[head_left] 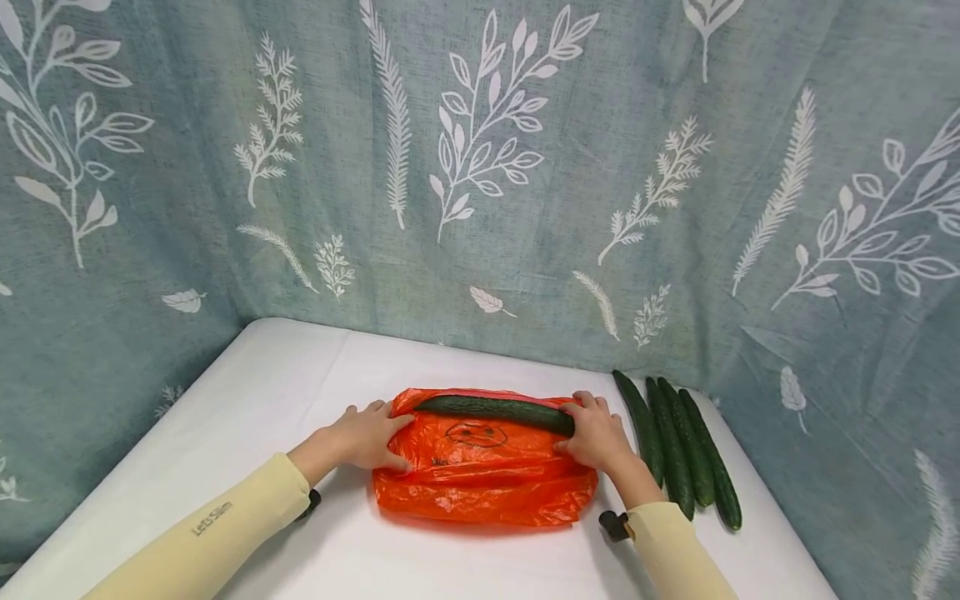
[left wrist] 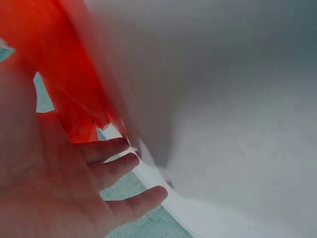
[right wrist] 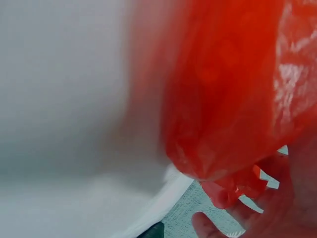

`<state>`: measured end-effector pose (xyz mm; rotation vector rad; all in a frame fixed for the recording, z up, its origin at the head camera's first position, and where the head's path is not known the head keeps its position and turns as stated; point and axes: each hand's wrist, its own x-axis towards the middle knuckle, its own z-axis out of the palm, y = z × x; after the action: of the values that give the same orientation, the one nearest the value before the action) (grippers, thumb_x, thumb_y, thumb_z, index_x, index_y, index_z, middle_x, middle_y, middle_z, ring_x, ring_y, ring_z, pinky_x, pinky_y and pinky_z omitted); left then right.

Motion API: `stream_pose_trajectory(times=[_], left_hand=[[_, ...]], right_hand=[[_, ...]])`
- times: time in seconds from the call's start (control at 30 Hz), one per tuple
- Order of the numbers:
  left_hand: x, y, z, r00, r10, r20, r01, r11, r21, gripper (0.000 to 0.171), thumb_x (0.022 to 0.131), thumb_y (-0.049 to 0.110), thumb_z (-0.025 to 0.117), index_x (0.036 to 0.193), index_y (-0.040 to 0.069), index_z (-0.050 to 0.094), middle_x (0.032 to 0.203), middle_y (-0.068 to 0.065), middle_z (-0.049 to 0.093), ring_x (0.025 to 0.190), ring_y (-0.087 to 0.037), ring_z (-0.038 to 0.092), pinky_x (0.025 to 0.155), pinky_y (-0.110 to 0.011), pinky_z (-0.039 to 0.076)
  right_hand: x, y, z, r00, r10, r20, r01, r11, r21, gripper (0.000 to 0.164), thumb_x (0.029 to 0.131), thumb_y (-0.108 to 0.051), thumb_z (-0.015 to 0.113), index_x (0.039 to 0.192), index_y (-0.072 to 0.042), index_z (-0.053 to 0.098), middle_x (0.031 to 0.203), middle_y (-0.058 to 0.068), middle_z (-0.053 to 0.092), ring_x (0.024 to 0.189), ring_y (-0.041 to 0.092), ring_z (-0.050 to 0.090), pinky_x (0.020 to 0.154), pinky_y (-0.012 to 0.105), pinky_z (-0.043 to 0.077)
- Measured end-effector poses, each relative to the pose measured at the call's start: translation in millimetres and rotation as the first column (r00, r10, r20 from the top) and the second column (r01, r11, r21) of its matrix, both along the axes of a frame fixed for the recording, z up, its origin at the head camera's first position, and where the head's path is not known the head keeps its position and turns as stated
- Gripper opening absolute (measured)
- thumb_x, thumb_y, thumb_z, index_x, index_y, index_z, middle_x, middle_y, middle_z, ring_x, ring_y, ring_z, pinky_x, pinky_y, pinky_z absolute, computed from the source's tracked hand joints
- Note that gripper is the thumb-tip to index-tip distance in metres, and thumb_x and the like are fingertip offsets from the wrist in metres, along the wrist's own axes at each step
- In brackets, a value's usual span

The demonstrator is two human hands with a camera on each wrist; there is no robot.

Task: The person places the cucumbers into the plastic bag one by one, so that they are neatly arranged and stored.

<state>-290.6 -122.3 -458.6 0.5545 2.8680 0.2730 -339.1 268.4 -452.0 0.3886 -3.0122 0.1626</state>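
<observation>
The bag is glossy orange (crinkled, too), the cucumber dark green.

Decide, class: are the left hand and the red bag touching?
Touching. The head view shows it: the left hand reaches over the left end of the red bag, its thumb lying against the red film.

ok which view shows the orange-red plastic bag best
The head view: it shows the orange-red plastic bag nearly whole, including its printed drawing. The left wrist view catches only part, at upper left; the right wrist view shows one end close up.
</observation>
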Motion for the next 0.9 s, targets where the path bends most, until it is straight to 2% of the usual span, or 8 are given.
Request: stream_pose_trajectory(times=[0.2, 0.33, 0.47, 0.6, 0.77, 0.9], left_hand=[[-2.7, 2, 0.5, 1.0, 0.018, -0.025, -0.018, 1.0, 0.01, 0.085, 0.085, 0.067, 0.066, 0.151, 0.016, 0.048, 0.151, -0.02, 0.045, 0.143, -0.042, 0.037, 0.109, -0.07, 0.03], [-3.4, 1, -1.6, 0.999, 0.021, -0.026, -0.021, 1.0, -0.001, 0.084, 0.085, 0.065, 0.068, 0.152, 0.017, 0.047, 0.155, -0.019, 0.042, 0.145, -0.043, 0.034, 0.11, -0.071, 0.029], [-3.9, 0, -3.0, 1.0, 0.027, -0.008, -0.027, 1.0, 0.005, 0.085, 0.085, 0.063, 0.069, 0.153, 0.018, 0.045, 0.158, -0.019, 0.037, 0.147, -0.043, 0.032, 0.11, -0.072, 0.028], [-3.5, -1, -3.9, 0.999, 0.032, -0.001, -0.032, 0.999, 0.005, 0.087, 0.085, 0.064, 0.069, 0.154, 0.018, 0.044, 0.159, -0.019, 0.035, 0.147, -0.043, 0.03, 0.11, -0.074, 0.026], [-3.9, -3, -6.1, 1.0, 0.029, 0.0, -0.029, 1.0, -0.006, 0.088, 0.084, 0.065, 0.069, 0.154, 0.02, 0.043, 0.16, -0.019, 0.034, 0.148, -0.042, 0.03, 0.109, -0.074, 0.026], [-3.8, -4, -6.8, 1.0, 0.031, -0.002, -0.031, 0.999, -0.02, 0.088, 0.084, 0.067, 0.068, 0.155, 0.02, 0.043, 0.161, -0.019, 0.033, 0.148, -0.042, 0.03, 0.11, -0.074, 0.026]], right_hand=[[10.9, -3, 0.5, 0.999, -0.028, 0.035, 0.028, 0.999, -0.019, 0.078, 0.075, -0.034, 0.089, 0.143, -0.011, 0.056, 0.156, 0.02, 0.035, 0.137, 0.044, 0.037, 0.1, 0.07, 0.039], [15.3, -1, -0.1, 1.0, -0.02, 0.011, 0.021, 0.998, -0.054, 0.078, 0.076, -0.033, 0.087, 0.144, -0.011, 0.055, 0.156, 0.021, 0.034, 0.137, 0.046, 0.036, 0.1, 0.069, 0.039], [18.3, 4, 2.7, 1.0, -0.005, -0.02, 0.002, 0.99, -0.139, 0.073, 0.079, -0.031, 0.085, 0.143, -0.011, 0.056, 0.156, 0.022, 0.035, 0.136, 0.046, 0.036, 0.101, 0.069, 0.038], [21.5, 11, 6.4, 1.0, 0.006, -0.028, -0.013, 0.969, -0.247, 0.066, 0.083, -0.028, 0.083, 0.142, -0.012, 0.058, 0.156, 0.024, 0.035, 0.137, 0.047, 0.035, 0.103, 0.07, 0.038], [27.5, 25, 10.2, 0.999, -0.036, -0.007, 0.031, 0.926, -0.377, 0.059, 0.089, -0.027, 0.077, 0.142, -0.01, 0.057, 0.155, 0.024, 0.036, 0.14, 0.047, 0.031, 0.105, 0.071, 0.037], [33.0, 36, 13.1, 0.996, -0.093, -0.005, 0.08, 0.88, -0.467, 0.054, 0.093, -0.027, 0.073, 0.141, -0.008, 0.057, 0.149, 0.022, 0.043, 0.134, 0.044, 0.04, 0.103, 0.065, 0.042]])
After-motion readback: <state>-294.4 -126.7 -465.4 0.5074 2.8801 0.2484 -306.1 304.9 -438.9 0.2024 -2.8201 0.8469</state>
